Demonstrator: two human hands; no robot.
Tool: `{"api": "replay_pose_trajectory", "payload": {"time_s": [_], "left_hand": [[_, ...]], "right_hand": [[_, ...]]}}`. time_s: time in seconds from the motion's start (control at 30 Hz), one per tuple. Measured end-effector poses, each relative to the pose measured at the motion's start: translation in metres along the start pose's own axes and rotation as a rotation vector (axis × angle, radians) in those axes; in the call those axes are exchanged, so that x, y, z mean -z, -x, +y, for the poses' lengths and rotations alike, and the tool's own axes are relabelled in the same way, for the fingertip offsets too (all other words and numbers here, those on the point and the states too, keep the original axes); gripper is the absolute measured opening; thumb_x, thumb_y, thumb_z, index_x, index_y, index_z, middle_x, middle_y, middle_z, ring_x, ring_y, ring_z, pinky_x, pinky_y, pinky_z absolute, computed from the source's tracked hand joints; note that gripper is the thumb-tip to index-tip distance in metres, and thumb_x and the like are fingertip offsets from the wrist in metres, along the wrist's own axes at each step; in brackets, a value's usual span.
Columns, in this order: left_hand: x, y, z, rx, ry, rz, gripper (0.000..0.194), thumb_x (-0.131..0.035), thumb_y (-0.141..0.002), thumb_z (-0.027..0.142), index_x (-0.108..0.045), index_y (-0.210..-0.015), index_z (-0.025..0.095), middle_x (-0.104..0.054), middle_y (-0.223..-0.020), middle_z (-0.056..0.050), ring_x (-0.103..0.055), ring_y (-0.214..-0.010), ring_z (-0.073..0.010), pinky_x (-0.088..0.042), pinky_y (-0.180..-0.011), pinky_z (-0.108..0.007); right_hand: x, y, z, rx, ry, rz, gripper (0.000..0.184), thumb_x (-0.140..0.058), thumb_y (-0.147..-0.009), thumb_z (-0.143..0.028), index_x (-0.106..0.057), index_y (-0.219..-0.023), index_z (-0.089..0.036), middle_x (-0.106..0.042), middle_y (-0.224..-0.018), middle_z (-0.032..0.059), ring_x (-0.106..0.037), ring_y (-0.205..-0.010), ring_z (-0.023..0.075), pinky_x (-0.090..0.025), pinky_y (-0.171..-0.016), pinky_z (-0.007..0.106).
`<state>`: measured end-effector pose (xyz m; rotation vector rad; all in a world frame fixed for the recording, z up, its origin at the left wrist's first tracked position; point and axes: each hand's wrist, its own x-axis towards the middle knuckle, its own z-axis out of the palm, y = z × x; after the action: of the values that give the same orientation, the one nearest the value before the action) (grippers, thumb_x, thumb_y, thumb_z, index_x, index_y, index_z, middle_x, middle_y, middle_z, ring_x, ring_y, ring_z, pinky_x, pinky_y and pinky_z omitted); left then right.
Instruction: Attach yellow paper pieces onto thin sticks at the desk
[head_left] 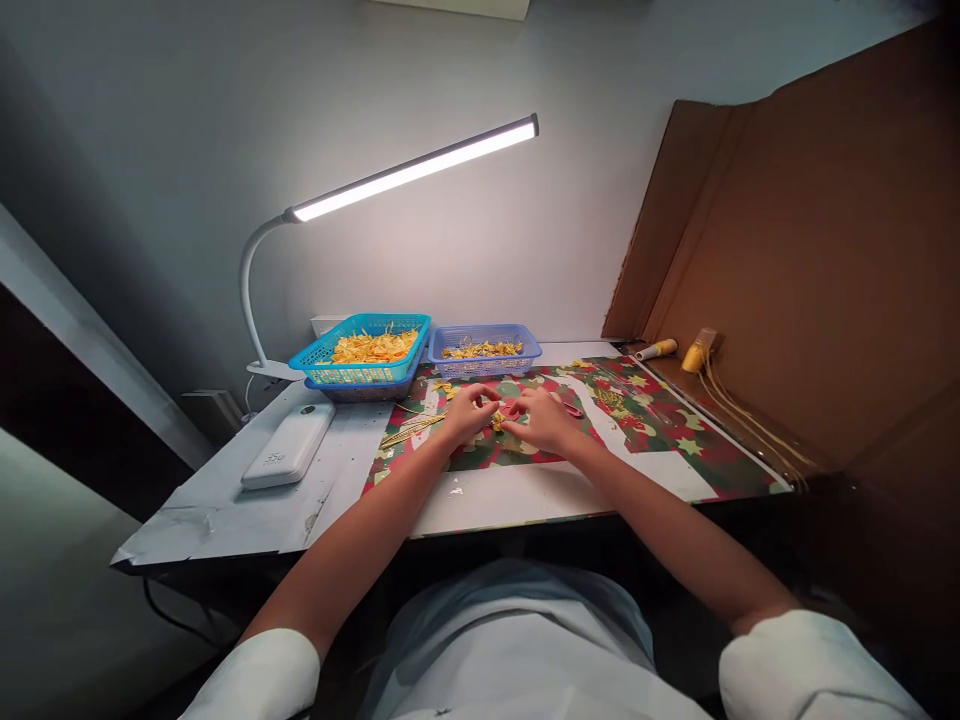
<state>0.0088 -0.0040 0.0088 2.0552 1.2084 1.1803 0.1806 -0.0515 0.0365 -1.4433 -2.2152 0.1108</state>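
Note:
My left hand (471,414) and my right hand (543,418) are close together above the patterned sheet, fingers curled in a pinch. A small shiny yellow-gold piece (497,422), like a ribbon bow, shows at the fingertips of my right hand. What the left fingertips hold is too small to make out. Just beyond my right hand is a pink-red handled tool (574,411), partly hidden. Thin golden cords (411,431) lie left of my left hand. More yellow pieces (444,388) rest on the sheet behind it.
A blue basket (360,373) of yellow ribbon-like pieces and a purple basket (486,366) of golden pieces stand at the back. A lit lamp (416,170) hangs above. At left lies a white power bank (289,447). Cardboard (810,250) walls the right side, near a yellow spool (694,357).

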Motion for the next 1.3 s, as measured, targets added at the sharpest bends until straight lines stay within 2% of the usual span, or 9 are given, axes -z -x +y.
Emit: {"api": "replay_pose_trajectory", "payload": {"time_s": [0.2,0.4,0.57,0.63,0.77,0.83,1.03,1.13,1.3], "left_hand": [[-0.002,0.003,-0.001,-0.206,-0.171,-0.147,0.013,-0.058,-0.075,0.024,-0.068,-0.082,0.018,-0.069,-0.086,-0.004,-0.058,-0.081,-0.0167,-0.044,-0.075,-0.029],[-0.004,0.004,-0.006,-0.208,-0.21,-0.217,0.014,-0.062,-0.075,0.026,-0.069,-0.084,0.019,-0.07,-0.087,-0.004,-0.059,-0.084,-0.0177,-0.044,-0.077,-0.028],[-0.004,0.004,-0.006,-0.164,-0.263,-0.241,0.014,-0.064,-0.073,0.028,-0.069,-0.082,0.018,-0.069,-0.083,-0.003,-0.058,-0.081,-0.0176,-0.042,-0.073,-0.027],[-0.005,0.003,-0.006,-0.157,-0.271,-0.238,0.013,-0.064,-0.072,0.028,-0.069,-0.078,0.018,-0.068,-0.08,-0.003,-0.057,-0.078,-0.0168,-0.041,-0.071,-0.026],[-0.006,0.003,-0.007,-0.123,-0.208,-0.247,0.008,-0.063,-0.067,0.024,-0.064,-0.066,0.016,-0.061,-0.066,0.001,-0.053,-0.067,-0.0132,-0.038,-0.062,-0.024],[-0.006,0.003,-0.008,-0.048,-0.111,-0.238,0.01,-0.062,-0.066,0.025,-0.06,-0.064,0.016,-0.056,-0.061,0.003,-0.05,-0.06,-0.011,-0.036,-0.056,-0.023],[-0.006,0.005,-0.004,0.187,0.226,-0.191,0.028,-0.07,-0.058,0.034,-0.05,-0.066,0.017,-0.049,-0.057,0.006,-0.044,-0.049,-0.007,-0.035,-0.049,-0.021],[-0.006,0.005,-0.001,0.225,0.283,-0.158,0.032,-0.072,-0.056,0.036,-0.05,-0.067,0.017,-0.049,-0.056,0.006,-0.044,-0.048,-0.007,-0.035,-0.049,-0.021],[-0.006,0.003,-0.002,0.234,0.401,-0.089,0.027,-0.061,-0.068,0.044,-0.059,-0.067,0.017,-0.055,-0.06,0.001,-0.049,-0.055,-0.01,-0.036,-0.05,-0.022]], "right_hand": [[-0.007,-0.017,-0.004,-0.099,0.175,-0.16,0.02,-0.054,-0.081,-0.023,-0.065,-0.065,-0.018,-0.064,-0.091,0.0107,-0.051,-0.099,0.0281,-0.036,-0.081,0.04],[-0.006,-0.021,0.011,-0.164,-0.124,-0.203,0.015,-0.058,-0.077,-0.026,-0.069,-0.069,-0.02,-0.068,-0.073,0.0032,-0.058,-0.072,0.0168,-0.037,-0.064,0.026],[-0.007,-0.028,0.015,-0.215,-0.254,-0.217,0.02,-0.058,-0.075,-0.033,-0.069,-0.069,-0.017,-0.068,-0.068,0.0025,-0.055,-0.059,0.0127,-0.034,-0.053,0.022],[-0.006,-0.03,0.015,-0.174,-0.234,-0.197,0.018,-0.057,-0.076,-0.03,-0.068,-0.07,-0.016,-0.068,-0.072,0.0031,-0.055,-0.062,0.0125,-0.034,-0.054,0.022],[-0.008,-0.035,0.018,0.113,-0.162,-0.113,0.015,-0.056,-0.077,-0.023,-0.067,-0.069,-0.017,-0.068,-0.08,0.0044,-0.055,-0.073,0.0138,-0.034,-0.061,0.023],[-0.013,-0.036,0.022,0.178,-0.213,-0.084,0.016,-0.054,-0.079,-0.022,-0.066,-0.07,-0.017,-0.066,-0.078,0.0038,-0.055,-0.072,0.0136,-0.036,-0.063,0.023],[-0.029,-0.031,0.027,0.159,-0.413,0.052,0.011,-0.053,-0.08,-0.017,-0.062,-0.074,-0.016,-0.065,-0.075,0.0021,-0.055,-0.07,0.0133,-0.04,-0.065,0.025],[-0.033,-0.029,0.024,0.155,-0.447,0.117,0.012,-0.054,-0.081,-0.019,-0.061,-0.072,-0.017,-0.065,-0.072,0.0015,-0.055,-0.069,0.0135,-0.041,-0.066,0.026],[-0.038,-0.028,0.025,0.152,-0.429,0.188,0.016,-0.055,-0.083,-0.024,-0.061,-0.069,-0.018,-0.064,-0.069,0.0007,-0.053,-0.068,0.0136,-0.039,-0.066,0.026]]}}
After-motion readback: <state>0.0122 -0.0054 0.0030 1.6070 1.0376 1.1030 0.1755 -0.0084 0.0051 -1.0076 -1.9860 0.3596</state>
